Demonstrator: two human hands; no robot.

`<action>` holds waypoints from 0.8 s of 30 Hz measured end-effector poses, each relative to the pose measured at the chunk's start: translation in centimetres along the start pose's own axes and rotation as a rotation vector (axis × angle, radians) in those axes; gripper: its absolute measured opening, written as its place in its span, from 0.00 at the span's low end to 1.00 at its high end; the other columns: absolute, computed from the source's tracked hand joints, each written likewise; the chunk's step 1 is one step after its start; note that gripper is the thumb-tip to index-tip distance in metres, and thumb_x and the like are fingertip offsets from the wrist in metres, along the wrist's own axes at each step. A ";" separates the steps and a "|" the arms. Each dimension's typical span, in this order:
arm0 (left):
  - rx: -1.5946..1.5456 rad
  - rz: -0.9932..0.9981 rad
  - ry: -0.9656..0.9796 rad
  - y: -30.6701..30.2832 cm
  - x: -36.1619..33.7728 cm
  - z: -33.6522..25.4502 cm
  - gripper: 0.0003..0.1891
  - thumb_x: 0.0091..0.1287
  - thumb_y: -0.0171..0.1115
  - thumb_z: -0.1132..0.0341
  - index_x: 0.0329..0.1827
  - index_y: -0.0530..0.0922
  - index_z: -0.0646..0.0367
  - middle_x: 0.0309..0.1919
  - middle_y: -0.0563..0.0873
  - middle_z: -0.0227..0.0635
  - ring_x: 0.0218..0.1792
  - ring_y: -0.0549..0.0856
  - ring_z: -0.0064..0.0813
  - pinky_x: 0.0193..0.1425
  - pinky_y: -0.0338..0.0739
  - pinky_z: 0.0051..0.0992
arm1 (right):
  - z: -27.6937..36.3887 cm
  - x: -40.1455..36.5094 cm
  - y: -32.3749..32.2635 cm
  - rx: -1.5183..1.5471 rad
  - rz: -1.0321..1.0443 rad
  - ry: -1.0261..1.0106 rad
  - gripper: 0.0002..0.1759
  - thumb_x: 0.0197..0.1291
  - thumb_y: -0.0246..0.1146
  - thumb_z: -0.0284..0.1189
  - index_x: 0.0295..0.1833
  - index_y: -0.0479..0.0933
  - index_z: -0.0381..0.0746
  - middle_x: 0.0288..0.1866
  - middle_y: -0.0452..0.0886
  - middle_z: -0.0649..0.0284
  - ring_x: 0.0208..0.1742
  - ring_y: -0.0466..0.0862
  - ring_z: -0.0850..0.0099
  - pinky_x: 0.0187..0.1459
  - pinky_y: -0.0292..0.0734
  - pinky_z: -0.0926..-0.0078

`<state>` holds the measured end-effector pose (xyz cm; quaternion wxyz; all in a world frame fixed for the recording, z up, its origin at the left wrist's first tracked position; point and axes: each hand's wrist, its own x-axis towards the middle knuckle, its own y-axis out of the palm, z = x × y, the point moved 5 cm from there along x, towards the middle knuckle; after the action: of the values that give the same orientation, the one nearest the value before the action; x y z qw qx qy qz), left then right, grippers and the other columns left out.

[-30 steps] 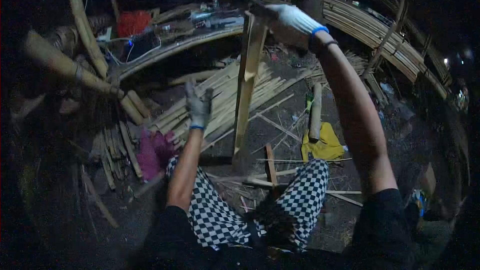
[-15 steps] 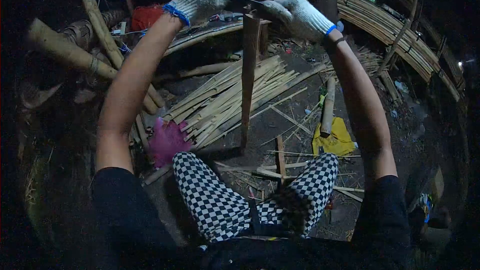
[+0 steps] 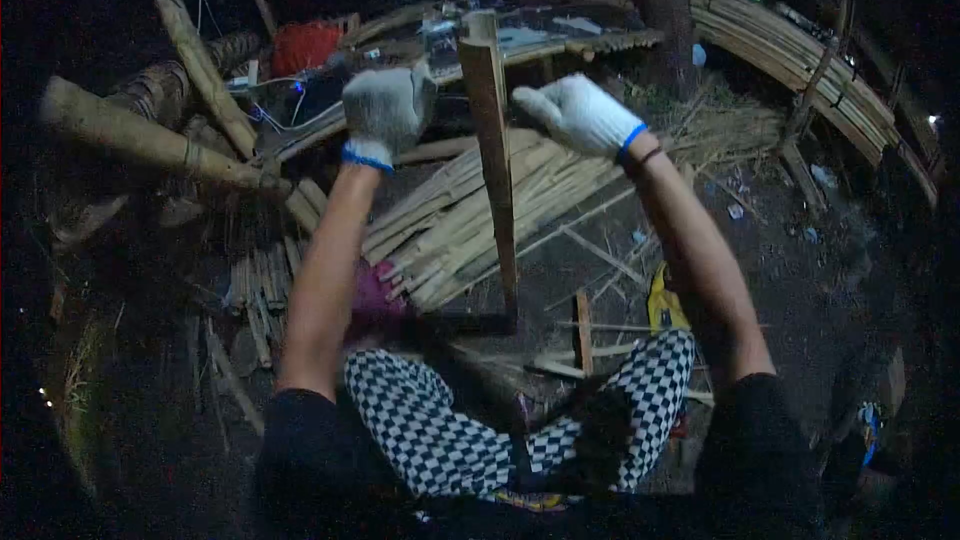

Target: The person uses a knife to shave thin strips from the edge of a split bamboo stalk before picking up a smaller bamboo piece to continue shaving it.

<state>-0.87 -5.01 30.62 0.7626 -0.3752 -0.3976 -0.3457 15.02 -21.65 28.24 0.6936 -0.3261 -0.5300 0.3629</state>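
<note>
My left hand, in a white knitted glove with a blue cuff, is closed just left of an upright wooden post. To the post's right is my right hand, gloved the same way, its fingers curled and its thumb side facing the post. Whatever the two hands grip is too thin and blurred to make out. The post rises from the ground in front of my knees, its top above both hands. Behind it, a pile of split bamboo strips lies on the ground.
Thick bamboo poles cross at the left. A low platform with small items stands behind the post, near a red bundle. Long bamboo strips are stacked at the far right. A yellow cloth and a purple bag lie near my knees.
Both hands have come down from above the post's top to either side of it. The thin strip stretched between them earlier no longer shows. The view has shifted slightly.
</note>
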 end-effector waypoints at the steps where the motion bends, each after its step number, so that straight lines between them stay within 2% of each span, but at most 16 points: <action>1: 0.000 0.059 0.039 0.4 -0.3 0.3 0.09 0.62 0.55 0.60 0.28 0.81 0.49 0.18 0.80 0.42 0.21 0.81 0.44 0.26 0.72 0.39 | -0.1 -0.2 0.1 0.020 0.051 0.049 0.30 0.70 0.49 0.52 0.41 0.85 0.38 0.27 0.84 0.51 0.26 0.82 0.64 0.38 0.78 0.62; 2: -0.057 -0.079 0.081 -0.6 1.1 0.2 0.23 0.67 0.53 0.55 0.14 0.77 0.56 0.13 0.77 0.46 0.16 0.78 0.43 0.23 0.71 0.39 | -0.3 0.8 -0.4 -0.123 0.090 0.043 0.29 0.71 0.48 0.51 0.41 0.84 0.38 0.22 0.82 0.56 0.23 0.78 0.71 0.33 0.77 0.66; 3: 0.081 -0.051 0.069 -2.1 2.7 0.5 0.22 0.67 0.53 0.56 0.14 0.76 0.56 0.12 0.77 0.45 0.17 0.78 0.44 0.25 0.71 0.39 | 0.6 1.2 -1.9 0.121 -0.067 -0.036 0.27 0.72 0.48 0.49 0.41 0.82 0.37 0.23 0.80 0.61 0.21 0.76 0.75 0.27 0.75 0.72; 4: -0.021 -0.189 0.098 -1.1 3.6 3.6 0.23 0.67 0.53 0.54 0.14 0.77 0.55 0.13 0.77 0.45 0.17 0.78 0.45 0.25 0.71 0.39 | 4.0 1.0 -5.0 0.039 -0.090 -0.081 0.25 0.72 0.49 0.48 0.42 0.81 0.38 0.25 0.79 0.65 0.19 0.73 0.79 0.23 0.73 0.74; 5: -0.031 -0.163 0.084 0.0 2.3 3.6 0.23 0.67 0.53 0.54 0.14 0.77 0.55 0.13 0.77 0.45 0.17 0.78 0.45 0.25 0.71 0.39 | 3.7 2.4 -6.2 -0.262 -0.146 -0.364 0.26 0.70 0.48 0.50 0.50 0.80 0.40 0.30 0.82 0.47 0.26 0.82 0.67 0.30 0.78 0.67; 6: -0.012 -0.134 0.046 0.8 0.8 3.4 0.20 0.66 0.54 0.55 0.17 0.78 0.54 0.15 0.78 0.45 0.19 0.79 0.45 0.26 0.72 0.39 | 6.8 1.4 -9.7 0.183 -0.060 0.245 0.26 0.71 0.51 0.47 0.31 0.81 0.38 0.16 0.75 0.70 0.14 0.72 0.81 0.15 0.67 0.80; 8: 0.030 -0.087 -0.020 2.8 -1.5 2.8 0.15 0.64 0.57 0.55 0.22 0.80 0.53 0.18 0.79 0.45 0.22 0.80 0.45 0.28 0.73 0.39 | 6.3 2.0 -7.8 0.214 -0.078 0.214 0.30 0.72 0.47 0.51 0.30 0.80 0.38 0.11 0.69 0.72 0.11 0.68 0.80 0.15 0.67 0.77; 11: 0.108 -0.016 -0.110 1.3 -4.1 0.7 0.10 0.60 0.60 0.56 0.31 0.84 0.51 0.24 0.82 0.45 0.27 0.82 0.45 0.31 0.75 0.40 | -0.4 0.4 3.8 -0.012 0.069 0.114 0.35 0.69 0.45 0.54 0.33 0.79 0.31 0.25 0.78 0.42 0.29 0.82 0.50 0.34 0.75 0.55; 13: -0.014 -0.031 -0.203 2.4 -3.7 1.9 0.10 0.60 0.61 0.57 0.27 0.84 0.50 0.23 0.83 0.43 0.27 0.83 0.45 0.31 0.76 0.39 | 0.0 0.4 3.9 0.085 -0.072 0.057 0.38 0.69 0.44 0.55 0.26 0.78 0.31 0.22 0.76 0.42 0.30 0.80 0.45 0.36 0.75 0.53; 15: -0.052 0.007 -0.169 2.4 -3.2 1.9 0.12 0.62 0.59 0.56 0.25 0.83 0.50 0.21 0.82 0.43 0.25 0.83 0.46 0.29 0.75 0.40 | 0.3 0.2 3.5 0.110 -0.054 0.046 0.38 0.69 0.44 0.56 0.26 0.77 0.31 0.22 0.76 0.43 0.29 0.80 0.45 0.37 0.74 0.54; 17: -0.057 -0.015 -0.050 1.2 -2.1 1.1 0.25 0.68 0.51 0.51 0.16 0.80 0.56 0.13 0.78 0.45 0.18 0.79 0.46 0.24 0.71 0.42 | 0.7 -0.1 2.7 0.139 0.008 0.097 0.37 0.69 0.44 0.54 0.28 0.79 0.32 0.22 0.77 0.43 0.30 0.80 0.45 0.37 0.74 0.54; 18: -0.003 0.094 -0.052 1.1 -2.1 1.4 0.14 0.64 0.57 0.55 0.25 0.83 0.52 0.19 0.81 0.42 0.22 0.82 0.45 0.26 0.74 0.41 | 1.0 -0.3 2.3 0.090 0.116 0.128 0.33 0.70 0.44 0.53 0.37 0.82 0.36 0.22 0.77 0.44 0.29 0.81 0.47 0.37 0.75 0.55; 21: 0.050 0.027 0.000 -2.9 0.9 1.8 0.14 0.63 0.57 0.56 0.24 0.82 0.53 0.19 0.81 0.42 0.22 0.81 0.45 0.25 0.73 0.41 | 3.9 -0.3 -1.5 0.069 0.036 0.079 0.28 0.71 0.45 0.50 0.47 0.81 0.39 0.23 0.79 0.47 0.29 0.83 0.55 0.35 0.75 0.58; 22: 0.098 -0.105 0.143 -3.2 2.6 2.6 0.21 0.64 0.56 0.53 0.16 0.79 0.54 0.13 0.77 0.41 0.17 0.77 0.44 0.23 0.69 0.40 | 5.0 0.0 -3.2 0.092 -0.281 -0.247 0.35 0.70 0.46 0.55 0.24 0.80 0.37 0.14 0.71 0.68 0.16 0.70 0.79 0.18 0.64 0.76; 23: 0.057 -0.167 0.201 -3.5 3.0 5.1 0.19 0.62 0.59 0.53 0.15 0.78 0.54 0.12 0.75 0.39 0.16 0.77 0.41 0.22 0.69 0.39 | 4.5 1.0 -4.3 0.175 -0.081 0.037 0.26 0.70 0.51 0.49 0.37 0.82 0.38 0.20 0.78 0.64 0.17 0.76 0.77 0.18 0.70 0.75; 24: 0.052 -0.157 0.196 -2.9 2.4 4.9 0.19 0.62 0.59 0.53 0.15 0.78 0.54 0.12 0.75 0.39 0.16 0.77 0.41 0.22 0.69 0.39 | 4.5 2.1 -6.9 0.117 -0.060 0.180 0.26 0.70 0.51 0.48 0.32 0.81 0.39 0.16 0.74 0.67 0.16 0.73 0.77 0.19 0.70 0.75</action>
<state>-3.90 -2.83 35.48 0.7779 -0.2876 -0.3580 -0.4289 12.15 -23.22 36.09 0.7669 -0.3002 -0.4529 0.3415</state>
